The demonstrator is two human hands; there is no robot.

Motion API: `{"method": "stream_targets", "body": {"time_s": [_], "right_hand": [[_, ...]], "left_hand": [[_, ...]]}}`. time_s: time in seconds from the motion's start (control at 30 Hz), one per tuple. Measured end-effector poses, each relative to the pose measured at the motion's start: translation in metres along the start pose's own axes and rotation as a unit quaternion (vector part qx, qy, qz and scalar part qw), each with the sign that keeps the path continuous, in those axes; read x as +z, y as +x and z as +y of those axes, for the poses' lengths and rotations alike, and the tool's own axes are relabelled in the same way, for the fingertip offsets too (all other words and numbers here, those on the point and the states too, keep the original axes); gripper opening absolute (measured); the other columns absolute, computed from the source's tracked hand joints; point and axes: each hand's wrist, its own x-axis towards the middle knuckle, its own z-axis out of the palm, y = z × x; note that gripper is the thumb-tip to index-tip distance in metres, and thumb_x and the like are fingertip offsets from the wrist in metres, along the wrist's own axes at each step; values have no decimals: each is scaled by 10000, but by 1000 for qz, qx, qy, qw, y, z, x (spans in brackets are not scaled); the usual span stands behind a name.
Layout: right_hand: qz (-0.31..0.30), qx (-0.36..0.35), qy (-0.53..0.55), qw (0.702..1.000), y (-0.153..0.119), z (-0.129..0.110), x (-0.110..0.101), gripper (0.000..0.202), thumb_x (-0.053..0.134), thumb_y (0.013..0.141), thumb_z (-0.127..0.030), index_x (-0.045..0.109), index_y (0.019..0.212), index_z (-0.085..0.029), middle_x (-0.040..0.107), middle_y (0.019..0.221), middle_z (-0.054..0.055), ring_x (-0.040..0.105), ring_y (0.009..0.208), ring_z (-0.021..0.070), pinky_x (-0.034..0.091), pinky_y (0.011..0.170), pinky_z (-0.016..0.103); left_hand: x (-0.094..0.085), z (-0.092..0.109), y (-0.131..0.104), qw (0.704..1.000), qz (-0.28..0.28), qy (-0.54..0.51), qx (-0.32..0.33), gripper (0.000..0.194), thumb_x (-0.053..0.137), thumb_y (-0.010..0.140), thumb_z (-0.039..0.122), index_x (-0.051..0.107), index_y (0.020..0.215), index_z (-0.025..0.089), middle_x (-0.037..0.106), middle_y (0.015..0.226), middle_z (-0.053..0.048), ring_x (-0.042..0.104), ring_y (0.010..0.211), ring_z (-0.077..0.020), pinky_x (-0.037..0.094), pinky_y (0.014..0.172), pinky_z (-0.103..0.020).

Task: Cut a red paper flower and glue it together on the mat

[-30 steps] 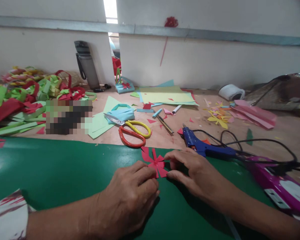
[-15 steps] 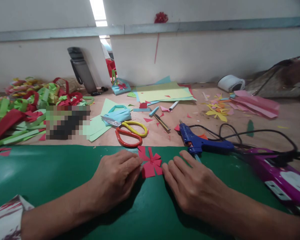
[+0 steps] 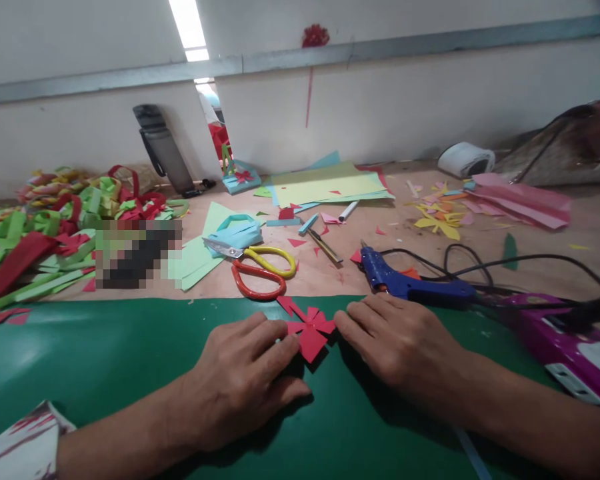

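Note:
Between my hands is a red paper flower (image 3: 313, 341) with cut petals, set off from the green mat (image 3: 145, 353) by a shadow under its lower petal. My left hand (image 3: 250, 370) has its curled fingertips on the flower's left side, while its thumb sticks out below, apart from the paper. On the opposite side, my right hand (image 3: 397, 340) pinches the tip of a petal; its thumb is hidden. Just beyond the flower lie open scissors (image 3: 260, 270) with one yellow and one orange-red handle. A blue hot glue gun (image 3: 410, 283) rests behind my right hand.
At the left is a heap of green and red paper strips (image 3: 40, 247), with a dark bottle (image 3: 165, 153) behind it. Paper sheets (image 3: 325, 183) and a cutter knife (image 3: 325, 245) lie further back. Cables run to a purple power strip (image 3: 545, 340) at right.
The flower has turned so that a petal points toward me, and moved slightly right. My left thumb has come away from the fingers. My right hand has shifted a little right.

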Motion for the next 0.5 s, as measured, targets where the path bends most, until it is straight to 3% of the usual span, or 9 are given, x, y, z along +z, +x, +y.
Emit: {"method": "stream_targets", "body": {"time_s": [0.13, 0.27, 0.5], "right_hand": [[-5, -7, 15, 1000, -1, 1, 3, 212, 442, 813, -53, 637, 809, -136, 598, 654, 78, 510, 594, 220, 348, 558, 331], [-17, 5, 30, 999, -1, 0, 4, 216, 442, 813, -48, 638, 780, -135, 600, 675, 89, 508, 623, 229, 376, 597, 353], [-9, 114, 255, 960, 5, -9, 3, 100, 541, 857, -191, 634, 866, -156, 581, 836, 81, 506, 821, 238, 408, 729, 372]], "left_hand": [[7, 4, 2, 1000, -28, -7, -2, 103, 513, 854, 212, 597, 895, 170, 564, 723, -17, 461, 609, -125, 360, 535, -259], [13, 6, 3, 999, -42, -19, -14, 173, 450, 860, 121, 599, 788, 174, 495, 662, 0, 394, 582, -121, 272, 499, -268], [18, 10, 3, 998, -12, -53, -38, 173, 467, 838, 84, 574, 722, 156, 473, 635, 3, 379, 572, -119, 239, 483, -281]]}}
